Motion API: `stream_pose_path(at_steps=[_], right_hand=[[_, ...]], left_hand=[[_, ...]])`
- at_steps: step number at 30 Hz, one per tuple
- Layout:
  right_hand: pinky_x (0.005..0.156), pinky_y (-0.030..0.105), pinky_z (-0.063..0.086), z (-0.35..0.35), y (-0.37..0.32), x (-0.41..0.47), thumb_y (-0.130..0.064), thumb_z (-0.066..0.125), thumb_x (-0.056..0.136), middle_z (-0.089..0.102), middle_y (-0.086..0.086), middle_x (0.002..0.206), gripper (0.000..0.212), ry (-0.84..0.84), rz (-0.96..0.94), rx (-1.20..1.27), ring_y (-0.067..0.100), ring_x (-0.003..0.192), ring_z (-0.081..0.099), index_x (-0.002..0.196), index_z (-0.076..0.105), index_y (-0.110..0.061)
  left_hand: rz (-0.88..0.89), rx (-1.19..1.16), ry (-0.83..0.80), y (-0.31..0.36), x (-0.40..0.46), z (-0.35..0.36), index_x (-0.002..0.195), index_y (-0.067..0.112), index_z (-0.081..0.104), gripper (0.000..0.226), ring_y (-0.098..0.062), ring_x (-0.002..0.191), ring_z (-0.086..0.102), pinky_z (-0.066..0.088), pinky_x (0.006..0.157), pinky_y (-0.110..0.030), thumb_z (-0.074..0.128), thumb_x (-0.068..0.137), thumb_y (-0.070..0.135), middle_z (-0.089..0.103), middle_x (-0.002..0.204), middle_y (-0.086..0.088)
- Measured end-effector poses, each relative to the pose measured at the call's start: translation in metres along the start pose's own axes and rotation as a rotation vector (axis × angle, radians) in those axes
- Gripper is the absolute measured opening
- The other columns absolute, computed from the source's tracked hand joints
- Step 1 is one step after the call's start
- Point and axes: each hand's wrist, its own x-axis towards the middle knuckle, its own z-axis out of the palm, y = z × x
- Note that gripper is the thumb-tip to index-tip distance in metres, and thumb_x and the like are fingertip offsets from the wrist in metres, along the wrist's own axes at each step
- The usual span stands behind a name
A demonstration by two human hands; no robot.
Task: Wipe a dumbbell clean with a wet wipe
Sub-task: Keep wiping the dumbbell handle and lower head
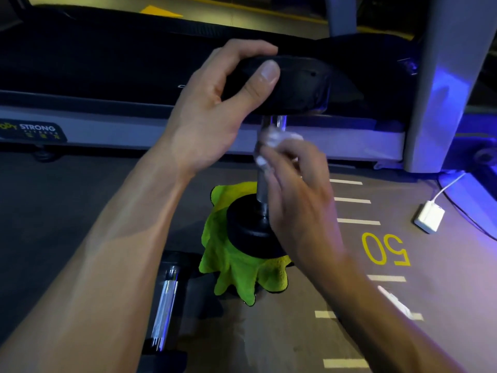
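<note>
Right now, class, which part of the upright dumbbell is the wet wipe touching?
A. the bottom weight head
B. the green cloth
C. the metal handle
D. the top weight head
C: the right hand presses the wet wipe against the dumbbell handle.

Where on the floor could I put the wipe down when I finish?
Bare floor lies left of the green cloth, below the treadmill. More lies between the yellow 50 and the white adapter. It is crowded near the standing dumbbell and the second dumbbell.
</note>
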Motion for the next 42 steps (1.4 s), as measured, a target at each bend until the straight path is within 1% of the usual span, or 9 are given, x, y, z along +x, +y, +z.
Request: stream_pose_path(at_steps=[3, 7, 12, 17, 22, 28, 34, 38, 42], right_hand=[[0.107, 0.032, 0.043, -0.005, 0.002, -0.019, -0.004, 0.054, 0.098, 0.057, 0.018, 0.129, 0.036, -0.089, -0.022, 0.049, 0.033, 0.115, 0.057, 0.134, 0.062, 0.0], [0.11, 0.044, 0.046, -0.002, 0.004, 0.016, -0.003, 0.06, 0.093, 0.051, 0.021, 0.137, 0.045, -0.03, -0.003, 0.011, 0.033, 0.128, 0.054, 0.138, 0.056, 0.003], [0.115, 0.047, 0.041, 0.0, 0.005, -0.025, -0.005, 0.058, 0.094, 0.045, 0.023, 0.149, 0.05, -0.143, -0.066, 0.124, 0.034, 0.142, 0.044, 0.143, 0.051, 0.006], [0.113, 0.04, 0.043, -0.004, 0.01, 0.014, -0.008, 0.058, 0.097, 0.043, 0.018, 0.146, 0.048, -0.078, -0.027, 0.071, 0.026, 0.136, 0.05, 0.144, 0.051, 0.001], [0.108, 0.043, 0.046, -0.006, 0.002, -0.033, -0.008, 0.054, 0.1, 0.045, 0.015, 0.147, 0.044, -0.156, 0.004, 0.21, 0.026, 0.135, 0.05, 0.143, 0.053, 0.0], [0.105, 0.012, 0.038, -0.007, 0.0, 0.01, -0.012, 0.056, 0.101, 0.042, 0.013, 0.145, 0.042, -0.052, 0.064, 0.178, 0.011, 0.127, 0.05, 0.142, 0.053, -0.004], [0.102, 0.029, 0.05, -0.01, 0.002, -0.031, -0.02, 0.049, 0.104, 0.039, 0.009, 0.153, 0.046, -0.169, 0.046, 0.282, 0.006, 0.136, 0.044, 0.148, 0.049, -0.006], [0.106, 0.03, 0.047, -0.007, 0.008, 0.007, -0.019, 0.049, 0.104, 0.038, 0.014, 0.153, 0.045, -0.102, 0.107, 0.297, 0.018, 0.137, 0.047, 0.147, 0.049, -0.003], [0.117, 0.03, 0.038, -0.006, 0.001, -0.035, -0.015, 0.048, 0.105, 0.029, 0.012, 0.164, 0.051, -0.219, 0.077, 0.305, 0.014, 0.153, 0.03, 0.153, 0.04, -0.001]], left_hand=[[0.0, -0.006, 0.011, -0.001, 0.001, 0.0, 0.132, 0.028, 0.062, 0.03, -0.006, 0.115, 0.06, 0.046, 0.097, -0.023, 0.056, 0.105, 0.041, 0.064, 0.129, -0.007], [-0.01, -0.018, 0.007, -0.003, 0.003, 0.004, 0.132, 0.029, 0.061, 0.031, -0.014, 0.123, 0.062, 0.052, 0.103, -0.032, 0.056, 0.104, 0.042, 0.062, 0.134, -0.008], [-0.011, -0.005, 0.019, -0.005, 0.006, 0.002, 0.131, 0.031, 0.062, 0.029, -0.006, 0.116, 0.06, 0.046, 0.098, -0.022, 0.055, 0.105, 0.043, 0.063, 0.129, -0.007], [-0.014, -0.03, 0.015, -0.003, 0.002, 0.003, 0.131, 0.029, 0.061, 0.029, -0.012, 0.122, 0.061, 0.049, 0.099, -0.024, 0.056, 0.105, 0.041, 0.062, 0.133, -0.008], [-0.008, -0.025, 0.031, -0.002, 0.0, 0.002, 0.13, 0.029, 0.062, 0.03, -0.009, 0.119, 0.06, 0.048, 0.103, -0.028, 0.057, 0.104, 0.041, 0.063, 0.129, -0.006], [-0.01, -0.028, 0.003, 0.001, -0.003, 0.005, 0.132, 0.028, 0.06, 0.028, -0.013, 0.124, 0.061, 0.051, 0.102, -0.028, 0.056, 0.106, 0.038, 0.06, 0.134, -0.008], [-0.015, -0.057, 0.028, -0.004, -0.002, 0.002, 0.131, 0.029, 0.062, 0.028, -0.011, 0.121, 0.06, 0.048, 0.102, -0.026, 0.056, 0.105, 0.04, 0.062, 0.132, -0.009], [-0.009, -0.047, 0.026, -0.003, -0.001, 0.004, 0.131, 0.028, 0.061, 0.031, -0.007, 0.117, 0.06, 0.048, 0.099, -0.024, 0.058, 0.104, 0.043, 0.06, 0.126, -0.001], [-0.003, -0.054, 0.06, -0.007, 0.001, 0.001, 0.129, 0.028, 0.061, 0.035, -0.005, 0.113, 0.06, 0.049, 0.097, -0.025, 0.062, 0.099, 0.046, 0.063, 0.124, -0.004]])
